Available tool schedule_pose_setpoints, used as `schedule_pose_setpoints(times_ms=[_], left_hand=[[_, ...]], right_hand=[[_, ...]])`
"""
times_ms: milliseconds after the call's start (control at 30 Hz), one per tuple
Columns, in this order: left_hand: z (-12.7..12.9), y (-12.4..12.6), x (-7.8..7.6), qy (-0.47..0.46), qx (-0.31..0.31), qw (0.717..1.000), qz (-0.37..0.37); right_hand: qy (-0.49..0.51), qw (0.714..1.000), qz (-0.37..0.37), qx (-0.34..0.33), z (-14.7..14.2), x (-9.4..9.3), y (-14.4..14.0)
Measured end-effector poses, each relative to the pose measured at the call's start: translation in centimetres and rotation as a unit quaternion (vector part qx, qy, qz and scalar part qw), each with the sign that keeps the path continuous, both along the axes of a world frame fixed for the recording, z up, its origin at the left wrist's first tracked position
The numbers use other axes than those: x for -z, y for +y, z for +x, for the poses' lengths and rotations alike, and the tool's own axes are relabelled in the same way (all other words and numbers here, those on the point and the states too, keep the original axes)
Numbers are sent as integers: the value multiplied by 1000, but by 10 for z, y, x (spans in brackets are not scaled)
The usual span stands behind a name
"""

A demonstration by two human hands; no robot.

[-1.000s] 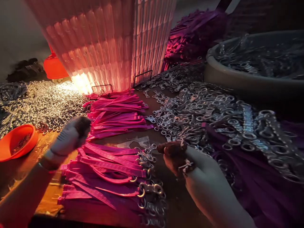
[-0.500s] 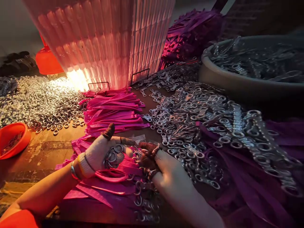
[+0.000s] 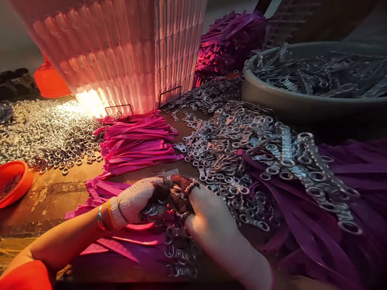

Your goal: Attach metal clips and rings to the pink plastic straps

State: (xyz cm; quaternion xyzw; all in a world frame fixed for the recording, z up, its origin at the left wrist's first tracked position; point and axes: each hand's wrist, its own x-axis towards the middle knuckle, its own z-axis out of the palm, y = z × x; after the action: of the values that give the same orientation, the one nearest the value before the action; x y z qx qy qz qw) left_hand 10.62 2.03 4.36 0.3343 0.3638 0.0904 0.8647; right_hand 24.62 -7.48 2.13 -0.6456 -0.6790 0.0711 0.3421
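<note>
Low at the middle of the head view, the gloved left hand (image 3: 136,201) and bare-backed right hand (image 3: 208,219) pinch small silver metal rings (image 3: 152,210) above limp pink fabric straps (image 3: 133,237) on the surface; rings seem hard, slippery, best gripped at the rim.

Dim scene, pink backlit glare, blurred edges
</note>
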Motion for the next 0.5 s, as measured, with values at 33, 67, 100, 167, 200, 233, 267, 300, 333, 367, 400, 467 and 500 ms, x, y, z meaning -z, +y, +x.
schedule_pose_setpoints(times_ms=[33, 67, 100, 167, 200, 233, 267, 300, 333, 367, 400, 467, 500], left_hand=[[-3, 1, 0, 6, -2, 1000, 19], [-5, 2, 1, 6, -2, 999, 36], [-7, 2, 2, 4, -2, 999, 51], [-9, 3, 3, -2, -12, 997, 77], [-9, 3, 4, -8, -17, 996, 83], [-7, 3, 4, -17, -21, 996, 84], [-6, 3, 3, -29, -23, 996, 83], [-4, 3, 3, -44, -25, 995, 82], [-2, 2, 2, -62, -26, 994, 81], [0, 2, 1, -80, -25, 993, 79], [1, 1, 1, -91, -24, 993, 74], [1, -3, 1, -82, -20, 995, 55], [0, -5, 2, -64, -20, 996, 52]], right_hand=[[-29, 999, 13, -5, 1, -2, 0], [-61, 998, 26, -12, 1, -4, 0], [-93, 995, 39, -20, 1, -5, 0], [-145, 987, 60, -40, -1, -7, 1], [-164, 983, 69, -49, -3, -7, 2], [-178, 980, 76, -55, -5, -7, 3], [-190, 977, 82, -56, -7, -6, 4], [-202, 974, 87, -54, -9, -5, 5], [-214, 971, 91, -49, -11, -3, 7], [-225, 969, 93, -43, -12, -3, 8], [-235, 967, 93, -38, -13, -2, 9], [-250, 964, 85, -33, -15, -2, 10], [-259, 962, 82, -31, -15, -3, 10]])
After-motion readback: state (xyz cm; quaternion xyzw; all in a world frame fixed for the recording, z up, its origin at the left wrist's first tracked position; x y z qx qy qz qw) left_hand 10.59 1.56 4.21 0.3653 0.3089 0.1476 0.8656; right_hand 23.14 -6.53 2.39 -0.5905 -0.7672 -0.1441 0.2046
